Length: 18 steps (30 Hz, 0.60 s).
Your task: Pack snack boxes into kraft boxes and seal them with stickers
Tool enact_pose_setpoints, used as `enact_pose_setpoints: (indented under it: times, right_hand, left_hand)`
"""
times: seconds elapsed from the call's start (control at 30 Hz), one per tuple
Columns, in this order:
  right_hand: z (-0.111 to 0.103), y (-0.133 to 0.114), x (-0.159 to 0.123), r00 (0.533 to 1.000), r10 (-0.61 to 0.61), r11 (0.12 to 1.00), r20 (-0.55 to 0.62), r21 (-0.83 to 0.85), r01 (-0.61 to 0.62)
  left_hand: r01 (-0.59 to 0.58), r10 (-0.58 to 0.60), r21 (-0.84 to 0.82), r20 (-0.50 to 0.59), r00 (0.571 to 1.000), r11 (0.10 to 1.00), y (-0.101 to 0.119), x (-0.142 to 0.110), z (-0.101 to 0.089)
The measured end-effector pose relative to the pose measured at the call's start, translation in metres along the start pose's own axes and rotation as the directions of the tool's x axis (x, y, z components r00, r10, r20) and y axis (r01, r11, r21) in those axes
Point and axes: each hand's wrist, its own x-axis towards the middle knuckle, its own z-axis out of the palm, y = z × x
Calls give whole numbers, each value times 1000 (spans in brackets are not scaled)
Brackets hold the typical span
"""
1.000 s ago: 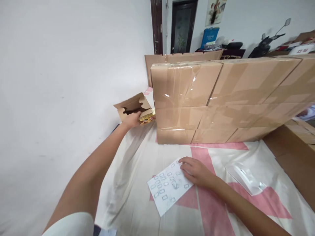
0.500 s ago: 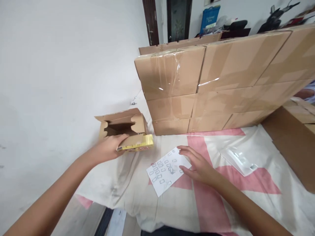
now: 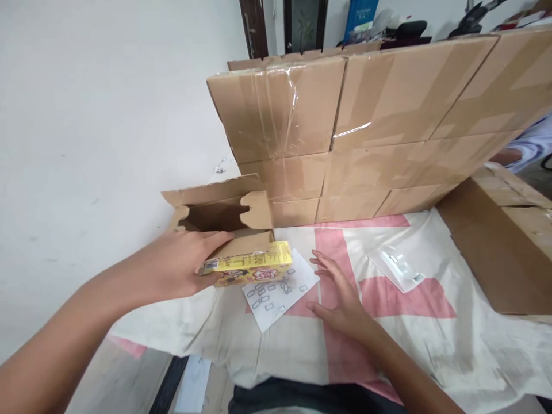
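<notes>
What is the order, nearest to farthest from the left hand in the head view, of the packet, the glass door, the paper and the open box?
1. Open box: in the left hand.
2. Paper: to its right, partly hidden by the box.
3. Packet: farther right, past the right hand.
4. Glass door: background, beyond the cartons.

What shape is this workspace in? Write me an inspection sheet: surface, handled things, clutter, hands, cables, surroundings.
Surface: wrinkled white-and-pink cloth.
Handled things: yellow carton, flaps open; paper sheet marked with small rectangles, partly hidden by the carton.
Clutter: clear plastic package lying on the cloth.
Hands: left hand grips the carton's near side; right hand has its fingers spread beside the paper, holding nothing.
Cables: nothing seen.
Surroundings: taped cardboard stack behind; white wall at left; part of another person at right.
</notes>
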Motion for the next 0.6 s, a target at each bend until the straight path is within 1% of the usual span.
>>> enact_pose_setpoints:
  times: [0.03,0.07,0.1,0.17,0.2,0.23,0.27,0.3,0.33,0.37,0.4,0.43,0.47,0.5,0.53,0.57,0.6]
  right_hand:
    - [0,-3,1,1000,-6,1000,18,13,6]
    - [-1,-6,3,1000,-10,1000,23,25,9]
    - [-3,-7,3,1000,-10,999,-2,31,10]
    - [-11,-8,-2,991,15,1000,-133,15,-14]
    - [-18,-6,-7,976,37,999,-214,-10,-40]
    - [-27,-4,-15,957,59,996,-284,-42,-74]
    - [-36,-2,-26,937,81,990,-339,-84,-116]
    - [-46,0,-40,917,97,978,-387,-134,-160]
    - [-54,2,-55,895,106,961,-433,-187,-205]
    - [-62,4,-71,870,117,938,-479,-235,-255]
    - [-67,5,-88,842,130,911,-524,-273,-311]
    - [-71,5,-103,814,149,883,-562,-295,-366]
    - [-72,5,-117,790,171,860,-588,-303,-411]
    - [-71,5,-129,774,195,844,-603,-298,-445]
    - [-68,5,-137,762,214,837,-612,-287,-466]
    - [-64,6,-144,755,222,837,-617,-277,-472]
    - [-59,7,-147,753,217,844,-621,-268,-464]
  left_hand:
    - [-85,75,45,187,980,995,9,-1,-4]
    - [-168,132,79,342,930,983,19,-1,-6]
    - [-224,166,91,422,891,970,31,-1,-4]
    - [-293,228,91,430,874,952,56,3,5]
    - [-334,269,83,427,863,939,69,6,13]
    - [-388,322,70,433,842,919,83,10,21]
    - [-456,389,47,451,803,889,98,14,31]
    - [-537,464,17,480,744,843,113,19,41]
    - [-627,548,-20,507,665,779,128,23,52]
    - [-723,638,-61,524,564,688,142,28,64]
    - [-809,718,-95,529,453,580,156,33,76]
    - [-874,778,-124,526,344,470,167,38,88]
    - [-916,818,-148,518,250,373,176,42,100]
    - [-939,841,-168,511,177,300,182,46,110]
    - [-949,851,-186,509,129,255,185,49,119]
    - [-951,852,-200,513,104,236,186,51,126]
    - [-948,848,-210,521,99,239,184,52,131]
